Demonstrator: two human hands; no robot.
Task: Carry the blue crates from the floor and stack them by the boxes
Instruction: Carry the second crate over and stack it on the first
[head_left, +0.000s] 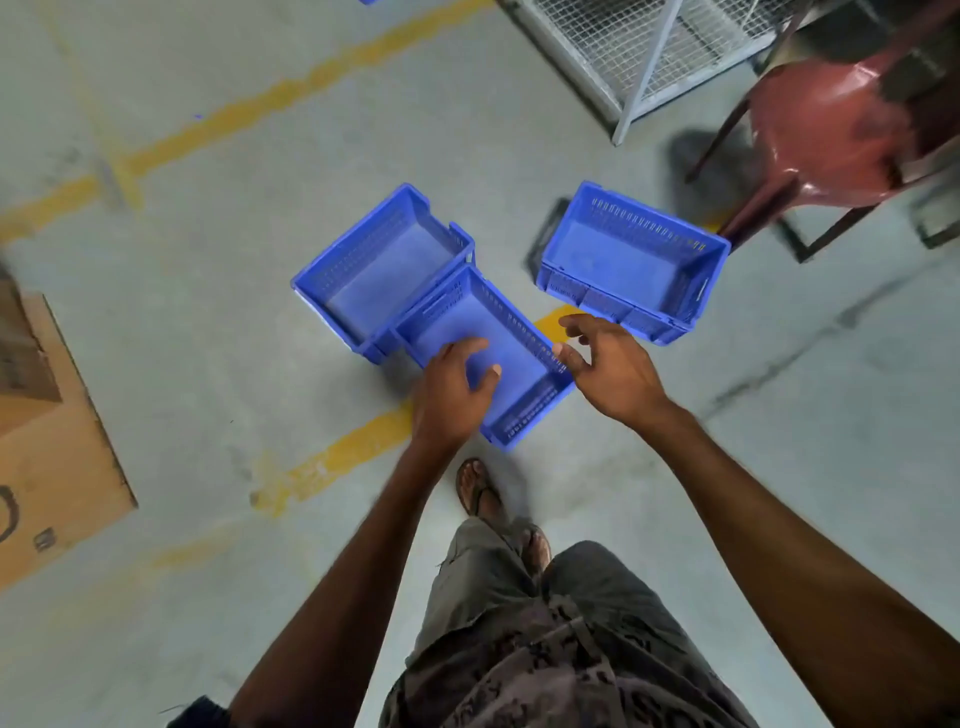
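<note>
Three empty blue crates stand on the grey floor. The nearest crate (524, 364) sits just ahead of my feet, its far corner against a second crate (384, 265). The third crate (631, 260) stands apart to the right. My left hand (454, 389) hovers over the nearest crate's left rim, with loosely curved fingers and the thumb reaching over its inside, closed on nothing. My right hand (608, 366) is at that crate's right rim, fingers spread, thumb close to the edge.
A cardboard box (47, 441) lies at the left edge. A red plastic chair (831, 124) and a wire-mesh rack (649, 52) stand at the back right, close to the third crate. Yellow floor lines (332, 457) cross the concrete. My sandalled feet (478, 488) are just behind the nearest crate.
</note>
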